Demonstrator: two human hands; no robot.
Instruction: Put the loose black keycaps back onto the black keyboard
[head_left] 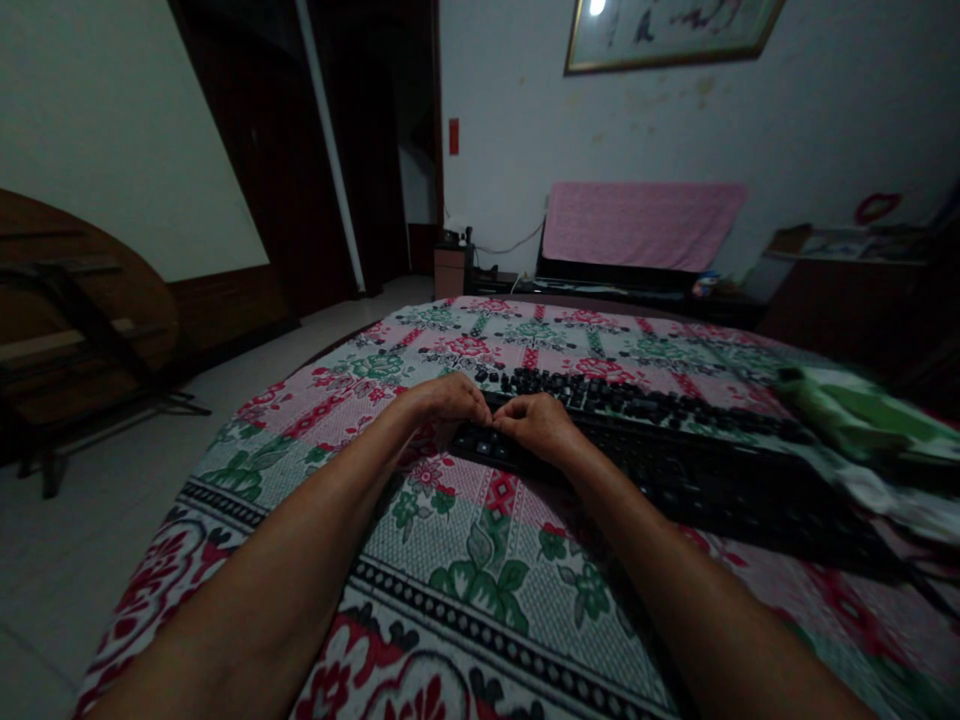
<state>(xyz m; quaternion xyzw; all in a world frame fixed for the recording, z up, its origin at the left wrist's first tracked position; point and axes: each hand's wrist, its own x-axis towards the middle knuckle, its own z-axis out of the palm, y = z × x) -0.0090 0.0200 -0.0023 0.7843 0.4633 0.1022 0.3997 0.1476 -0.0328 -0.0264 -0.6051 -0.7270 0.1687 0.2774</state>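
Note:
A black keyboard [675, 450] lies across a table covered with a floral red, green and white cloth [465, 560]. Both my hands rest at the keyboard's left end. My left hand [448, 398] has its fingers curled and pinched together over the corner keys. My right hand [538, 424] is also curled, its fingertips meeting those of the left hand. What the fingertips hold, if anything, is too small and dark to make out. A row of loose black keycaps [600, 388] runs along the keyboard's far edge.
A green and white cloth or bag [855, 415] lies at the table's right. Beyond the table stands a low cabinet with a pink cloth [641, 225] draped over a screen. A folded wooden table [67, 310] leans at the left. A dark doorway [360, 150] opens behind.

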